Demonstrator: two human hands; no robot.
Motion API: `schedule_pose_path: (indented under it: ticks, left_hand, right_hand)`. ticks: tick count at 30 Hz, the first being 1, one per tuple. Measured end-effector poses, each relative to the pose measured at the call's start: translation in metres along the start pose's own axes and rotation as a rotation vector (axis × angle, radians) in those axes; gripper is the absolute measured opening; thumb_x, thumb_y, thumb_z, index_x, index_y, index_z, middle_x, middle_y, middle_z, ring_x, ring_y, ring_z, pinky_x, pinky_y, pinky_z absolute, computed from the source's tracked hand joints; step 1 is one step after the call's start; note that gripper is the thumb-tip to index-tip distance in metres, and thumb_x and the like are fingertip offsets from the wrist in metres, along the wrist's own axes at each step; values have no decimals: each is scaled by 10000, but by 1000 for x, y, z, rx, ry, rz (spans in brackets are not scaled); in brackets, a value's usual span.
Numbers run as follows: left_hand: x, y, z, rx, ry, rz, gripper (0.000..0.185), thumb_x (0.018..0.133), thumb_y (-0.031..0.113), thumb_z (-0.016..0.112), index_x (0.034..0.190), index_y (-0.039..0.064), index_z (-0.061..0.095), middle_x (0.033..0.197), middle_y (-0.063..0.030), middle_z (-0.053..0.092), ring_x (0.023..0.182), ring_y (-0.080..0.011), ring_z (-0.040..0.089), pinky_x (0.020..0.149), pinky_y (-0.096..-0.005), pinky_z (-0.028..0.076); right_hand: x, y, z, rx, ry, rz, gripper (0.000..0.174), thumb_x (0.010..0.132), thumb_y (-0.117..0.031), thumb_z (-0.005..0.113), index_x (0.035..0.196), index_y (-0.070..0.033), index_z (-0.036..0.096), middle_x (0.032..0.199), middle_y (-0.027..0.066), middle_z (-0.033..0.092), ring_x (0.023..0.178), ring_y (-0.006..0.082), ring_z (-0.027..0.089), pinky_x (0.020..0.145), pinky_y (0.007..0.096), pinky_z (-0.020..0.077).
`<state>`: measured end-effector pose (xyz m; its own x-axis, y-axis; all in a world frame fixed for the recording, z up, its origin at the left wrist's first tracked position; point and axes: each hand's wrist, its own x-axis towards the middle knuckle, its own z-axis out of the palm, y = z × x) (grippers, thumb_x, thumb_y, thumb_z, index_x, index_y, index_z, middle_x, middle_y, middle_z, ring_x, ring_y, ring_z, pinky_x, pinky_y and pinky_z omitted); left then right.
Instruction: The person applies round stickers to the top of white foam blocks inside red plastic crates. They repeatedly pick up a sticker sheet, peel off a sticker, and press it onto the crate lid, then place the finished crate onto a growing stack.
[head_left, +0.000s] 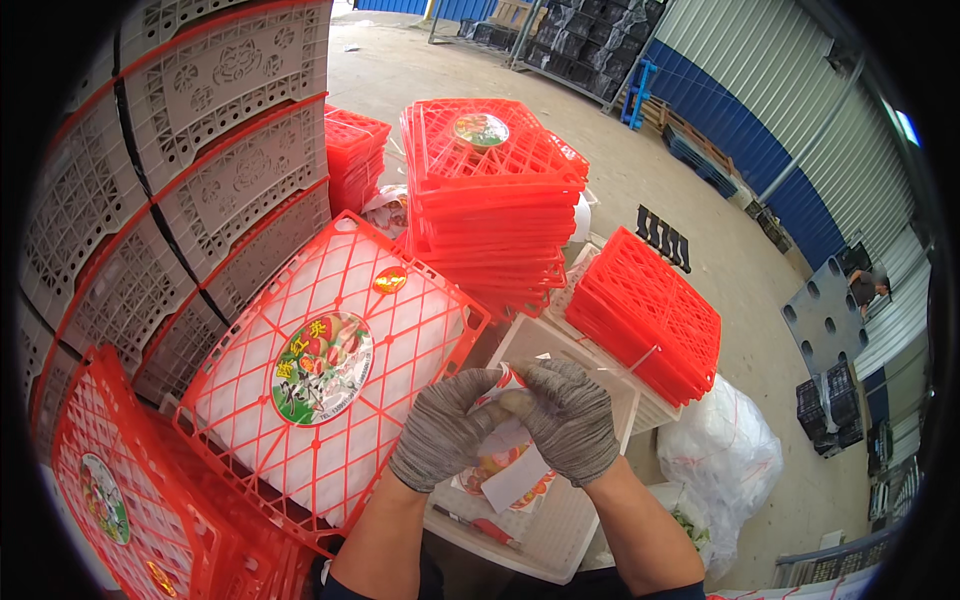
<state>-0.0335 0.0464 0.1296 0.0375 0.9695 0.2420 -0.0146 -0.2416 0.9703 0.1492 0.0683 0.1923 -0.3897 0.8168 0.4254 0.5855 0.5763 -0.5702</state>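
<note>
My left hand (450, 424), in a grey knitted glove with bare fingertips, and my right hand (570, 412), gloved alike, meet over a white plastic crate (562, 532). Between their fingers they pinch a small red and white printed piece (501, 382), partly hidden; it looks like a sticker. Below them in the crate lie printed sheets (536, 495), a blank white slip (516, 478) and a red-handled tool (491, 529), its kind unclear. Left of my hands, a red plastic lattice lid (386, 397) covers white lining and bears a large oval label (322, 367) and a small red-gold sticker (390, 280).
Grey crates (232, 150) with red rims stand stacked at the left. Red lattice lids are piled ahead (495, 217), at the right (645, 307) and lower left (127, 487). Clear plastic bags (720, 450) lie at the right. A person (868, 289) is far off, right.
</note>
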Motion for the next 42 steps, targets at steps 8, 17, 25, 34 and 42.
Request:
schedule_pose_path:
  ticks: [8, 17, 25, 34, 42]
  left_hand:
    - [-2, -3, 1, -94, -61, -24, 374, 938, 115, 835, 1295, 54, 740, 1032, -108, 780, 899, -145, 733, 822, -343, 614]
    - [-4, 13, -3, -16, -142, -140, 263, 957, 87, 789, 1210, 27, 748, 912, -92, 778, 834, -132, 720, 748, -341, 598]
    - [3, 16, -15, 542, -6, 160, 356, 959, 200, 678, 1258, 17, 737, 1410, -224, 679, 1382, -399, 589, 1186, -579, 411]
    - [17, -3, -4, 1018, -253, -342, 529, 992, 412, 608, 1421, 114, 693, 1746, -214, 331, 1618, -576, 117, 1212, -836, 26]
    - [13, -15, -7, 1124, -183, -374, 494, 1052, 468, 536, 1409, 175, 709, 1775, -167, 274, 1631, -553, 91, 1226, -826, 30]
  right_hand:
    - [-9, 7, -13, 263, -119, 269, 326, 958, -211, 801, 1224, -23, 789, 1115, 166, 775, 1023, 315, 732, 917, 407, 574]
    - [-9, 13, -35, 665, -72, 724, 363, 977, -283, 825, 1178, 17, 795, 956, 44, 761, 861, 134, 668, 811, 307, 543]
    - [36, 17, -58, 331, 271, 627, 282, 1006, -186, 790, 1210, 9, 783, 952, 42, 768, 841, 108, 666, 790, 269, 547]
    - [96, -68, 58, 202, -459, -217, 282, 897, -85, 821, 1175, -86, 777, 1064, 89, 746, 940, 225, 696, 818, 373, 572]
    - [104, -145, 169, -172, -985, -639, 520, 1022, -318, 673, 1515, -177, 584, 1158, 193, 720, 1095, 379, 711, 931, 524, 587]
